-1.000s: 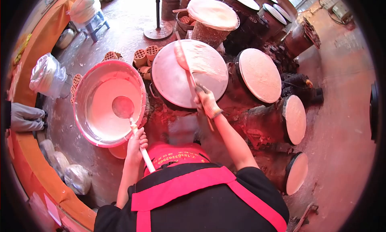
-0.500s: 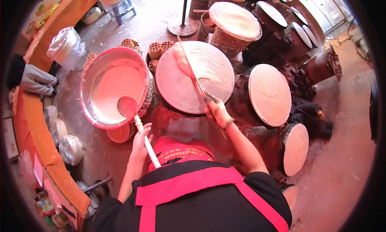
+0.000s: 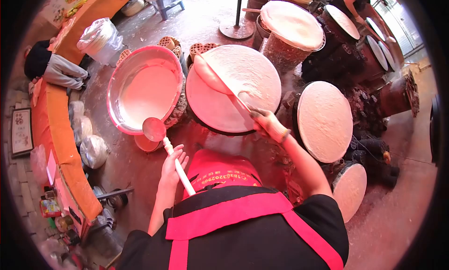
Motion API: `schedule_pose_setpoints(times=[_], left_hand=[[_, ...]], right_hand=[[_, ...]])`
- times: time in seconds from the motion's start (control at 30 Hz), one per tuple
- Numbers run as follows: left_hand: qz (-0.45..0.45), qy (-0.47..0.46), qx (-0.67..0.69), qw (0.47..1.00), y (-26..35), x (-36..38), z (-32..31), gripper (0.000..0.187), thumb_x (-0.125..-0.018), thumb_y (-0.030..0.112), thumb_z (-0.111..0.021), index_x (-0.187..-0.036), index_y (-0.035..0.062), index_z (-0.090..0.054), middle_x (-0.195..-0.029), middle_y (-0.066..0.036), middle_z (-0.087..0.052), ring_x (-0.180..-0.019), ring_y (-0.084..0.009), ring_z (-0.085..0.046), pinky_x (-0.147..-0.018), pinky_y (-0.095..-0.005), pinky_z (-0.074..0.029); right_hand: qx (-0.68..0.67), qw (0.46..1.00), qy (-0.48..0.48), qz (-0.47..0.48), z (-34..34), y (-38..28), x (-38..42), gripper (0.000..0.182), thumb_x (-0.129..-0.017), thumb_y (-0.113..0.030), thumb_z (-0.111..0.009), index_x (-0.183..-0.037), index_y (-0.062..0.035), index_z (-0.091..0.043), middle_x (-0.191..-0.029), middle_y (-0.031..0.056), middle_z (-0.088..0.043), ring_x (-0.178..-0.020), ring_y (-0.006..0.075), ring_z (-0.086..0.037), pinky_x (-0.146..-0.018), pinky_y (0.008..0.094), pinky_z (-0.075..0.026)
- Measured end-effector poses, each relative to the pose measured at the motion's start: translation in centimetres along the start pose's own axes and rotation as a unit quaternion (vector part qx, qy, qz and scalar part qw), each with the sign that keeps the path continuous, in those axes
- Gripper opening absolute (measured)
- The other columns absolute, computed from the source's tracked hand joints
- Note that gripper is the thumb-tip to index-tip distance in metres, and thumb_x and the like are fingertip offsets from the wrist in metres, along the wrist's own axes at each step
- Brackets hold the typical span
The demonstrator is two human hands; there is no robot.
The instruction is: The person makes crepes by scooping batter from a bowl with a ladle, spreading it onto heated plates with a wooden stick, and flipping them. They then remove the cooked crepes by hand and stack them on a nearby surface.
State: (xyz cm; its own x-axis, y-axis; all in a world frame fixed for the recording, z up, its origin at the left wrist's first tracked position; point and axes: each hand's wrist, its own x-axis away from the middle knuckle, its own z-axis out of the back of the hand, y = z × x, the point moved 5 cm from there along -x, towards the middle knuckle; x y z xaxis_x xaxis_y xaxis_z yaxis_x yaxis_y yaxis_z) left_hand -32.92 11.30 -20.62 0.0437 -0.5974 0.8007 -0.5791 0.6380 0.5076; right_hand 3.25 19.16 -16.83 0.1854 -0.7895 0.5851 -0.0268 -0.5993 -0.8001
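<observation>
Two containers stand out to the left of the work: a wide round basin with a pink rim (image 3: 111,106), partly filled with smooth pale batter (image 3: 147,90), and a clear plastic bag (image 3: 99,38) well beyond it, holding something pale that cannot be made out. A round metal ladle with a long white handle (image 3: 154,128) hangs over the basin's near edge; whether its bowl holds any batter is unclear. The left hand (image 3: 175,163) lies loosely opened out under that handle, fingers spread to its far side. The right hand (image 3: 269,122) is closed around a long thin spreading stick (image 3: 228,88), which slants across a large round flat griddle (image 3: 220,116) just to the right of the basin. A smooth pale mass lies along the stick, and a thin, streaky layer covers the griddle's far side. Honeycomb-holed briquettes (image 3: 204,47) sit against the griddle's far left edge. To the right, another round griddle carries a pale, rough-surfaced sheet (image 3: 324,121). At far left curves a bench with an orange cover (image 3: 61,134).
</observation>
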Motion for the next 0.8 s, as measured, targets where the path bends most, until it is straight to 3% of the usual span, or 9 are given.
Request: schedule_pose_setpoints(times=[0.1, 0.17, 0.23, 0.37, 0.47, 0.57, 0.63, 0.7, 0.8], left_hand=[[0.004, 0.015, 0.003, 1.000, 0.2, 0.1, 0.6, 0.027, -0.086, 0.008, -0.062, -0.113, 0.0081, -0.061, -0.102, -0.003, -0.057, -0.098, -0.0154, -0.056, -0.089, -0.0327, -0.052], [-0.007, 0.029, -0.003, 1.000, 0.9, 0.8, 0.4, 0.028, -0.085, 0.008, -0.063, -0.113, 0.0080, -0.061, -0.103, -0.004, -0.058, -0.096, -0.0158, -0.057, -0.087, -0.0319, -0.053], [-0.015, 0.035, -0.011, 0.999, 1.4, 1.6, -0.2, 0.028, -0.085, 0.008, -0.063, -0.113, 0.0077, -0.061, -0.103, -0.005, -0.058, -0.096, -0.0160, -0.057, -0.087, -0.0315, -0.053], [-0.044, 0.059, -0.008, 0.997, 1.5, 3.0, -0.1, 0.027, -0.086, 0.005, -0.061, -0.113, 0.0066, -0.059, -0.105, -0.007, -0.059, -0.099, -0.0186, -0.060, -0.088, -0.0326, -0.053], [-0.057, 0.090, -0.006, 0.994, 1.1, 4.6, 0.7, 0.026, -0.088, 0.004, -0.060, -0.114, 0.0060, -0.057, -0.106, -0.006, -0.059, -0.104, -0.0191, -0.060, -0.091, -0.0326, -0.052], [-0.053, 0.100, -0.005, 0.994, 0.8, 5.9, 1.7, 0.026, -0.089, 0.003, -0.058, -0.114, 0.0062, -0.057, -0.106, -0.005, -0.059, -0.105, -0.0191, -0.060, -0.092, -0.0327, -0.051], [-0.045, 0.097, -0.011, 0.994, 0.6, 6.7, 1.8, 0.026, -0.089, 0.003, -0.059, -0.114, 0.0061, -0.057, -0.106, -0.005, -0.059, -0.105, -0.0191, -0.060, -0.091, -0.0326, -0.052], [-0.039, 0.103, -0.025, 0.994, 0.8, 7.0, 1.6, 0.024, -0.088, 0.004, -0.060, -0.113, 0.0061, -0.058, -0.103, -0.006, -0.059, -0.099, -0.0179, -0.061, -0.088, -0.0316, -0.053], [-0.041, 0.098, -0.061, 0.992, 2.3, 6.3, 1.8, 0.022, -0.088, 0.007, -0.062, -0.110, 0.0069, -0.060, -0.095, -0.004, -0.061, -0.090, -0.0169, -0.062, -0.081, -0.0307, -0.054]], right_hand=[[-0.021, 0.999, -0.039, -0.003, 4.6, 0.6, 1.9, 0.047, -0.094, -0.034, -0.057, -0.138, -0.0188, -0.049, -0.058, -0.0036, -0.045, -0.040, 0.0061, -0.034, -0.035, 0.0231, -0.025], [0.028, 0.994, 0.102, -0.018, 6.8, 0.4, -0.2, 0.045, -0.094, -0.034, -0.057, -0.136, -0.0196, -0.051, -0.057, -0.0029, -0.046, -0.039, 0.0070, -0.035, -0.034, 0.0244, -0.025], [-0.100, 0.984, 0.150, 0.013, 6.4, -1.0, -2.3, 0.044, -0.093, -0.033, -0.058, -0.135, -0.0184, -0.053, -0.054, -0.0027, -0.046, -0.036, 0.0084, -0.035, -0.033, 0.0266, -0.025], [0.055, 0.998, -0.036, -0.015, 2.9, -2.1, -2.7, 0.048, -0.092, -0.029, -0.060, -0.136, -0.0129, -0.050, -0.056, -0.0036, -0.044, -0.041, 0.0062, -0.037, -0.036, 0.0242, -0.027], [-0.018, 0.995, -0.091, -0.023, 5.7, 0.5, -1.6, 0.044, -0.092, -0.029, -0.060, -0.133, -0.0124, -0.055, -0.056, -0.0047, -0.045, -0.041, 0.0050, -0.037, -0.038, 0.0215, -0.028], [0.108, 0.993, 0.022, -0.038, 7.6, -2.5, -1.9, 0.046, -0.092, -0.029, -0.060, -0.134, -0.0105, -0.053, -0.057, -0.0051, -0.046, -0.040, 0.0054, -0.036, -0.037, 0.0216, -0.029], [0.009, 1.000, 0.025, 0.012, 6.7, -3.5, -3.5, 0.044, -0.092, -0.031, -0.059, -0.132, -0.0121, -0.055, -0.059, -0.0047, -0.048, -0.041, 0.0057, -0.038, -0.036, 0.0224, -0.030], [0.076, 0.997, 0.008, -0.014, 5.0, -1.2, -5.3, 0.042, -0.092, -0.037, -0.059, -0.129, -0.0179, -0.058, -0.059, -0.0054, -0.047, -0.042, 0.0046, -0.040, -0.036, 0.0227, -0.030], [0.114, 0.992, -0.053, -0.029, 3.3, 0.0, 1.6, 0.041, -0.093, -0.034, -0.058, -0.133, -0.0266, -0.055, -0.056, -0.0054, -0.045, -0.041, 0.0049, -0.037, -0.036, 0.0222, -0.027]])
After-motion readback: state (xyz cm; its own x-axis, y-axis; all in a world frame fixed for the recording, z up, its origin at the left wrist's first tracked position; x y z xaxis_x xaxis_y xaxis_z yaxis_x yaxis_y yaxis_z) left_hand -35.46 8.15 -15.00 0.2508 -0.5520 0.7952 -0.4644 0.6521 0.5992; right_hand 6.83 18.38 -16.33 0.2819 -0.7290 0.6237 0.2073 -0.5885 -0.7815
